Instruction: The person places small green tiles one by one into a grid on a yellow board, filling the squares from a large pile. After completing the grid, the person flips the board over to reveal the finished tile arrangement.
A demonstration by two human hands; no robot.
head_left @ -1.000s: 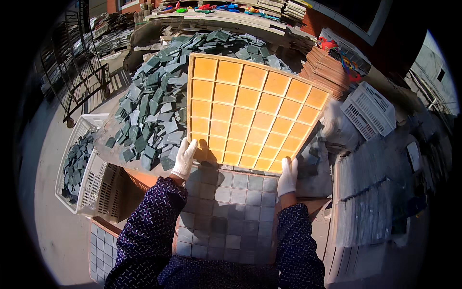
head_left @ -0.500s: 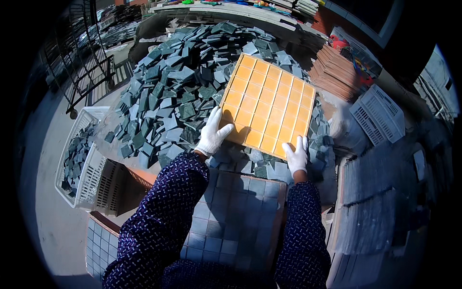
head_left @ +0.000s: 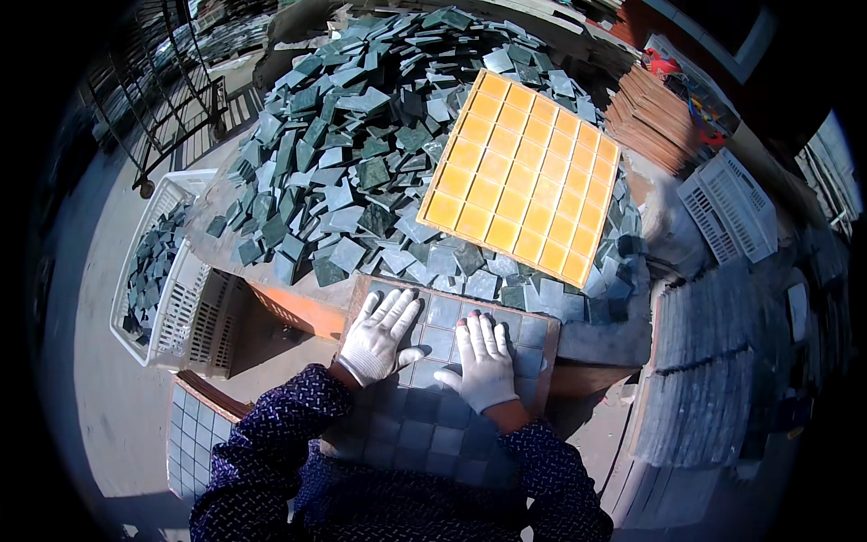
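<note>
Both hands wear white gloves. My left hand [head_left: 380,336] lies flat with its fingers spread on a board of square grey stone tiles [head_left: 442,346] in front of me. Beside it, my right hand [head_left: 483,359] also rests palm down on the tiles, fingers stretched out. The tiles sit in rows inside a thin brownish rim. Beyond my hands, a yellow grid tray [head_left: 526,181] with square cells leans on a heap of loose green-grey stone tiles [head_left: 352,172]; no hand touches it.
At the left stand white plastic crates [head_left: 185,325], one holding small tiles. A tiled panel [head_left: 196,438] is at lower left. To the right are stacked grey slabs [head_left: 695,388], another white crate [head_left: 730,206] and a stack of reddish boards [head_left: 652,119]. A black metal rack [head_left: 163,108] stands far left.
Both hands have let go of the yellow grid tray, leaving it on the heap. They have come back toward me and down onto the tiled board.
</note>
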